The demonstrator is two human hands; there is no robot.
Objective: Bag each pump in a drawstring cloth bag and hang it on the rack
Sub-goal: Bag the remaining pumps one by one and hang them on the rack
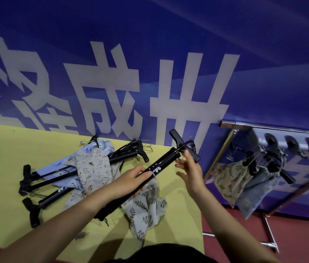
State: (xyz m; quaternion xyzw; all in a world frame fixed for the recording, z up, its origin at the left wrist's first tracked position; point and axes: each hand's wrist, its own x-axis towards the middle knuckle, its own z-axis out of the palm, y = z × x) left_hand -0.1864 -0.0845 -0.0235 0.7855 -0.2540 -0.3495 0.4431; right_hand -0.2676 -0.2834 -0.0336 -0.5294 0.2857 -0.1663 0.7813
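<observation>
**Head view: left hand on a pump, right hand open at its handle**

We see the left hand (131,177) gripping the black barrel of a pump (161,166), fingers (146,174) curled round it near the white logo. The pump is held above the yellow table (2,186), tilted, T-handle up and away toward the banner, base end down toward the left forearm.

Right hand (190,171) sits just beside the top of the barrel, under the T-handle. Its fingers are spread and relaxed, holding nothing. One fingertip looks close to the thin hose by the handle; we can't tell whether it touches.

Under the held pump a leaf-print cloth bag (146,207) lies crumpled on the table, partly over the table's right edge.

Further left on the table: a pile of other pumps (42,179), lying roughly parallel, handles to both ends. A cat-print bag (95,169) and a pale blue bag (93,149) are draped over and between them. Wire hangers (146,147) poke out at the back of the pile, by the banner.

Right of the table, a metal rack (225,141) stands on the red floor (301,236). Two filled bags (231,179) hang from it side by side, touching, on black clip hangers, one beige leaf-print, one blue-grey. A black pump handle sticks out above them.

Behind everything, a blue banner (168,35) with large white characters.
</observation>
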